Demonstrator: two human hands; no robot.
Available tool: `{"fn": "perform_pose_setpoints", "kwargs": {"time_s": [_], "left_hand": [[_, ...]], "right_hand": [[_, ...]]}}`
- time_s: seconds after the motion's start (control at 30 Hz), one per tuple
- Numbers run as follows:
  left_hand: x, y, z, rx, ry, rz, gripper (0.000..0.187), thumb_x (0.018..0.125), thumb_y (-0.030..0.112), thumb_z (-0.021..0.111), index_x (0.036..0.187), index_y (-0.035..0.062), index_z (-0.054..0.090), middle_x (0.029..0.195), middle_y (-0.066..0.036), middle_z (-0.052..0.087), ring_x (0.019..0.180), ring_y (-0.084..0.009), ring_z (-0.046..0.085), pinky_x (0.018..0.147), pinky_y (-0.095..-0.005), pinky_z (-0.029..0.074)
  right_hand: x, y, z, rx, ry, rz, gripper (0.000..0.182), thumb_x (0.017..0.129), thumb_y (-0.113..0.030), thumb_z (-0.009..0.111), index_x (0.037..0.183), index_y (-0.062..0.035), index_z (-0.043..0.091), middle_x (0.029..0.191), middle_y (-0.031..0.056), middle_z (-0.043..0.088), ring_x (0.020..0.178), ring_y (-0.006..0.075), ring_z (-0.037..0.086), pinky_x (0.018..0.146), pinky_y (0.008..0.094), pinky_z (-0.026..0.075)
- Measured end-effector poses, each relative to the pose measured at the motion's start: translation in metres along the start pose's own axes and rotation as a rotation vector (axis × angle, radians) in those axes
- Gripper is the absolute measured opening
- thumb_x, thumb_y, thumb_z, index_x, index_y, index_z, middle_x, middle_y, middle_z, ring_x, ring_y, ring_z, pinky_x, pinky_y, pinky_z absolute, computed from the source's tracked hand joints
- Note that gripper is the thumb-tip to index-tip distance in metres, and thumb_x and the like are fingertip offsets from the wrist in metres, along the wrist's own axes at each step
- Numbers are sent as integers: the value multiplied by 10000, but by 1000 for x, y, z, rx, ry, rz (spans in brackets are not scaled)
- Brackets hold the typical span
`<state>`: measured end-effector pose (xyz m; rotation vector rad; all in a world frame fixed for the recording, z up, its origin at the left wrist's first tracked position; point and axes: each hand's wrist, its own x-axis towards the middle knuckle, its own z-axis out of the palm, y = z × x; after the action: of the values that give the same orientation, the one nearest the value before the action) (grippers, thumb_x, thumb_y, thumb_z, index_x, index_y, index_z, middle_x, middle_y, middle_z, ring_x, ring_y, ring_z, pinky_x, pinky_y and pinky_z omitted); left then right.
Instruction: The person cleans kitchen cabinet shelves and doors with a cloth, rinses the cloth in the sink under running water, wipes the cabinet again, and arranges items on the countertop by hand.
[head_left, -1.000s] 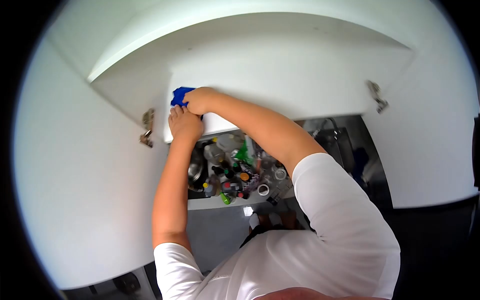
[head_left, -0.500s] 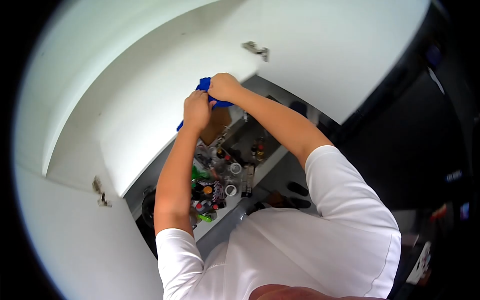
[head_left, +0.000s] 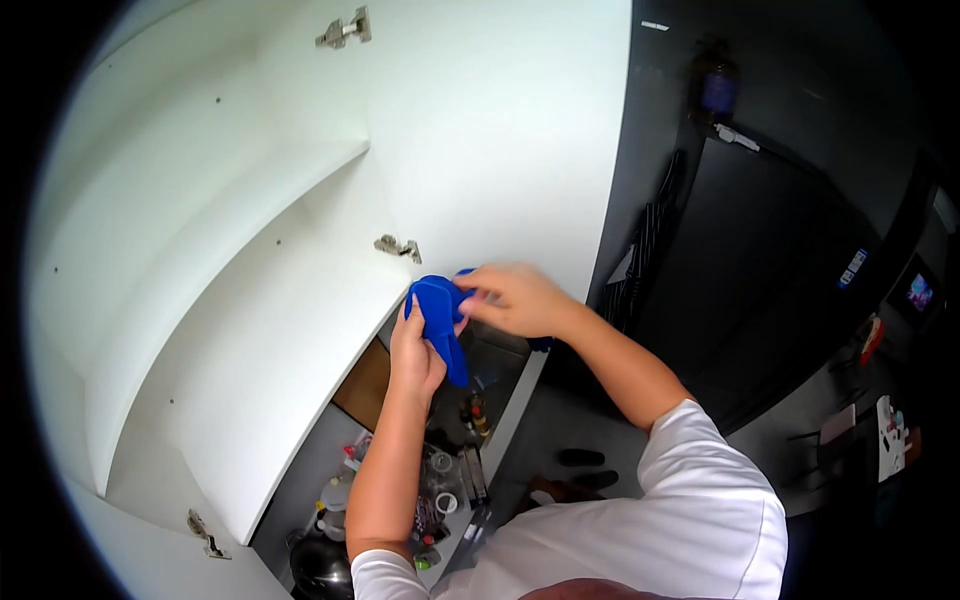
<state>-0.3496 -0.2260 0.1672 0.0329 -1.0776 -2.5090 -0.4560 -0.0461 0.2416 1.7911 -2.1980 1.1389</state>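
Observation:
A bright blue cloth (head_left: 436, 300) is bunched up in front of the open white cabinet, one end of it hanging down. My left hand (head_left: 412, 350) grips it from below, thumb on its near face. From the right, my right hand (head_left: 518, 300) reaches onto the cloth, its fingers bent around the right side; this hand is slightly smeared by motion. Part of the cloth is hidden behind the fingers.
White cabinet shelves (head_left: 240, 225) and a door (head_left: 490, 130) with metal hinges (head_left: 398, 248) surround the hands. Below are a counter with jars (head_left: 445, 502), sauce bottles (head_left: 478, 415) and a dark pot (head_left: 322, 568). Slippers (head_left: 580, 457) lie on the floor; a tall black appliance (head_left: 750, 280) stands right.
Both hands have come away from the cabinet's bottom board with the cloth, which is now held up and bunched between them. The view has turned, showing more shelves and the room at right.

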Motion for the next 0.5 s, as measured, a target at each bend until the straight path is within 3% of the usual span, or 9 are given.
{"fn": "perform_pose_setpoints", "kwargs": {"time_s": [0.07, 0.13, 0.17, 0.23, 0.27, 0.3, 0.37, 0.43, 0.5], "left_hand": [[11, 11, 20, -8, -1, 99, 370, 1101, 331, 535, 1354, 62, 558, 1229, -117, 672, 1080, -232, 664, 933, -384, 567], [24, 36, 48, 111, 17, 283, 384, 1102, 312, 548, 1322, -2, 556, 1165, -114, 690, 1020, -214, 680, 922, -358, 565], [35, 51, 67, 181, 24, 412, 367, 1091, 277, 581, 1311, -15, 562, 1175, -111, 686, 1030, -184, 671, 909, -344, 559], [57, 88, 117, 347, -32, 672, 392, 1068, 267, 635, 1318, -27, 570, 1177, -101, 679, 1054, -150, 641, 955, -304, 520], [78, 104, 142, 478, -2, 843, 424, 1046, 273, 672, 1319, -36, 575, 1183, -105, 679, 1070, -153, 633, 976, -299, 503], [92, 124, 169, 741, 37, 1061, 458, 1015, 267, 714, 1320, -47, 578, 1203, -118, 677, 1092, -164, 631, 988, -311, 499], [115, 150, 235, 875, 23, 1337, 458, 985, 242, 745, 1319, -32, 593, 1202, -132, 686, 1116, -203, 648, 1007, -328, 497], [137, 168, 297, 968, -20, 1510, 434, 965, 215, 743, 1324, 11, 610, 1225, -154, 708, 1118, -260, 688, 993, -340, 514], [148, 169, 356, 1029, -137, 1648, 390, 934, 163, 728, 1300, 61, 640, 1241, -192, 708, 1136, -355, 689, 976, -375, 526]], "right_hand": [[-11, 11, -44, -176, 671, -177, 255, 928, -125, 722, 1147, 6, 712, 1060, 153, 735, 956, 307, 706, 871, 404, 554], [-6, 17, -110, -232, 1119, -243, 227, 942, -13, 648, 1159, 44, 685, 1115, 173, 722, 1003, 280, 697, 883, 376, 548], [-3, 19, -134, -218, 1147, -141, 274, 1001, -73, 607, 1235, 63, 647, 1169, 182, 698, 1071, 265, 674, 916, 354, 532], [23, 64, -162, 75, 1066, -159, 405, 1097, -234, 520, 1382, 46, 583, 1292, 177, 661, 1184, 249, 630, 986, 341, 508], [33, 76, -176, 77, 1075, -176, 405, 1097, -234, 520, 1382, 46, 583, 1292, 177, 661, 1184, 249, 630, 986, 341, 508], [41, 86, -187, 320, 865, -121, 488, 1120, -312, 465, 1437, 53, 532, 1359, 179, 626, 1235, 251, 604, 1036, 344, 483], [48, 92, -197, 553, 646, -68, 573, 1142, -389, 410, 1492, 60, 481, 1427, 181, 591, 1286, 252, 578, 1085, 347, 458], [58, 87, -192, 845, 656, -149, 657, 1144, -443, 372, 1505, 102, 427, 1491, 187, 546, 1372, 241, 518, 1163, 344, 394], [57, 87, -191, 896, 687, -115, 652, 1143, -431, 383, 1473, 128, 441, 1500, 195, 536, 1403, 223, 494, 1198, 347, 353]]}}
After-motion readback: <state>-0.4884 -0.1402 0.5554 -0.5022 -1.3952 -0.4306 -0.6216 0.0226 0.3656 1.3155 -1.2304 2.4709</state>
